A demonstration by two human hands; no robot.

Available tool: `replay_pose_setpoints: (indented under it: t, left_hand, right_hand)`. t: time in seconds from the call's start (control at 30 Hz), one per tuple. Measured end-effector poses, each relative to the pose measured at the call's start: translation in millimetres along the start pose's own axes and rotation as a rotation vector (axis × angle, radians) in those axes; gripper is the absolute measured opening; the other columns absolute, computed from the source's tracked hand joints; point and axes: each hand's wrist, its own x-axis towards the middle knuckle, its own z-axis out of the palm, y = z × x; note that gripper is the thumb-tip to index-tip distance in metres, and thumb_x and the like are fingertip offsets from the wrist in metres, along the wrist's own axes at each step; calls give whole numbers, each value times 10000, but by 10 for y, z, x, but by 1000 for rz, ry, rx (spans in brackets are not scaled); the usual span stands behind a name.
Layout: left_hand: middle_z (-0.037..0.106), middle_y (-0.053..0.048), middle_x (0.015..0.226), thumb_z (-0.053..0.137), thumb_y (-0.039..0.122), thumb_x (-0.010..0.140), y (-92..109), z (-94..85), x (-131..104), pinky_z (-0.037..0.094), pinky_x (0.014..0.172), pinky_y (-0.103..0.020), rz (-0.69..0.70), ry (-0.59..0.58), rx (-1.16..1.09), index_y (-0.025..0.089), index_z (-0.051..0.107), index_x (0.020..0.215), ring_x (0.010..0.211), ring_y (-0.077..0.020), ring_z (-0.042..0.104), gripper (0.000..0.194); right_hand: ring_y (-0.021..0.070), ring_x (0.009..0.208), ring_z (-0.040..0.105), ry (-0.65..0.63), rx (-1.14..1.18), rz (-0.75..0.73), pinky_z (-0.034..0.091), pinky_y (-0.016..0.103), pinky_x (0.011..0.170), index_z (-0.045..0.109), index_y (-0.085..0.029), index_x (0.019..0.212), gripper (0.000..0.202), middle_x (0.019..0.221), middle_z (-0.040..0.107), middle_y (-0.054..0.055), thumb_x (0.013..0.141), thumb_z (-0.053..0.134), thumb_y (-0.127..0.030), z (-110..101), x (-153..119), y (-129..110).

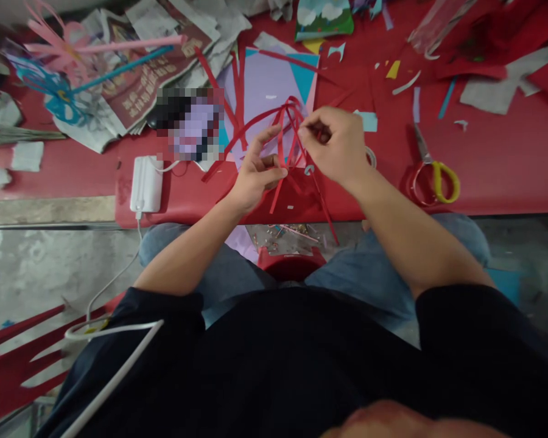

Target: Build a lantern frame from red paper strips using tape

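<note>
My red table (506, 188) across upper half of frame, red paper strips (246, 129) in my hands at ctr.

Newspapers (137, 91) spread upper L; lilac sheet (265, 76) upper ctr, w/ blue & pink paper edges showing around it. Pink flower (68, 47) & blue flower (64, 100) also upper L, on long stems. Strips loop & cross over lilac sheet's lower part, some ends hanging past table edge. My R hand (335, 143) pinches strips btwn thumb & fingertips; L hand (258, 173) has thumb & index spread apart, strips btwn them, exact contact unclear. Yellow-handled scissors (438, 181) R side; white power bank (147, 182) L of my hands, cable attached.
</note>
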Motion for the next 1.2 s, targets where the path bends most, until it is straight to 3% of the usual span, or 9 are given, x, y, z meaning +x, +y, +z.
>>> replay_pose_setpoints:
  t: [0.13, 0.3, 0.5, 0.9, 1.07, 1.2]
  left_hand:
    - [652, 57, 770, 945, 278, 738, -15, 7, -4, 453, 526, -284, -13, -43, 14, 420, 588, 1593, 518, -94, 488, 937]
    - [624, 66, 750, 957, 268, 736, -12, 13, -17, 380, 468, -255, -65, -55, -37, 423, 595, 1571, 490, -75, 441, 924]
    - [593, 65, 728, 939, 223, 765, -49, 37, -37, 459, 518, -272, -77, -30, -47, 429, 635, 1547, 531, -103, 524, 865]
    - [746, 16, 885, 966, 212, 706, -48, 65, -89, 456, 530, -272, -38, -29, 8, 380, 721, 1468, 562, -95, 568, 818]
    - [676, 30, 794, 984, 288, 743, -43, 86, -107, 496, 560, -289, -71, -54, -35, 393, 676, 1531, 583, -123, 607, 853]
    - [639, 52, 733, 976, 293, 757, -11, 74, -120, 452, 517, -271, -55, -61, -20, 377, 646, 1576, 530, -109, 557, 887]
  right_hand:
    - [240, 893, 736, -90, 99, 53, 643, 439, 924, 772, -304, 1008, 275, 912, 769, 30, 998, 845, -569, 142, 33, -54]
    - [235, 839, 706, -84, 156, 86, 620, 450, 834, 759, -288, 951, 318, 875, 773, 33, 980, 846, -593, 211, 38, -64]
    - [201, 832, 614, -33, 201, 136, 579, 471, 835, 696, -311, 879, 410, 810, 754, 12, 974, 868, -671, 246, -16, -89]
    - [168, 695, 561, 60, 81, 94, 555, 412, 740, 587, -294, 804, 294, 720, 625, -32, 931, 844, -228, 292, -136, -155]
    - [196, 700, 607, 79, 109, 33, 580, 445, 738, 578, -296, 808, 309, 775, 643, -3, 909, 869, -316, 288, -178, -179]
    - [187, 745, 637, 73, 76, 29, 593, 415, 737, 638, -295, 887, 267, 826, 707, 12, 990, 834, -444, 286, -210, -124]
